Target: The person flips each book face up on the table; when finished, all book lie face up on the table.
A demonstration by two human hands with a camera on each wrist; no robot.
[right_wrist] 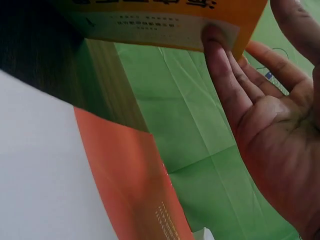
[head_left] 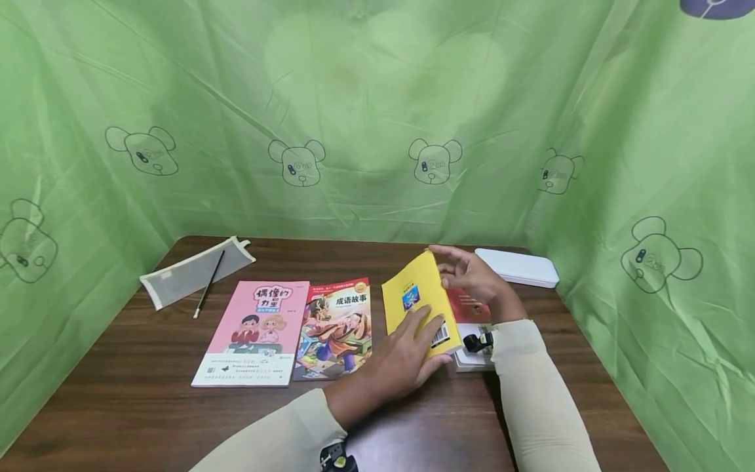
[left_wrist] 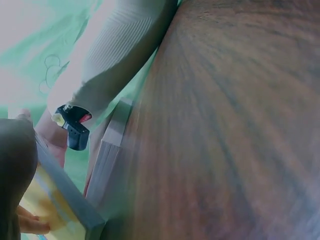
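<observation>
A yellow paperback book (head_left: 398, 282) is tilted up off the table, its back cover with a barcode facing up. My left hand (head_left: 407, 357) grips its lower end, fingers spread over the cover and thumb at the bottom edge. At the upper right corner, my right hand (head_left: 476, 278) holds the book, with a finger reaching along the top. The right wrist view shows a fingertip pressed on the orange-yellow cover (right_wrist: 175, 25). Below the right hand lies a red and white book (head_left: 466, 331), partly hidden by the yellow one and the wrist.
A pink book (head_left: 250, 328) and a colourful storybook (head_left: 321, 314) lie side by side on the left. Behind them are a pale mesh pouch (head_left: 194, 269) and a dark pencil (head_left: 210, 283). A white case (head_left: 519, 267) stands at the back right. Green curtain (head_left: 366, 118) surrounds the table.
</observation>
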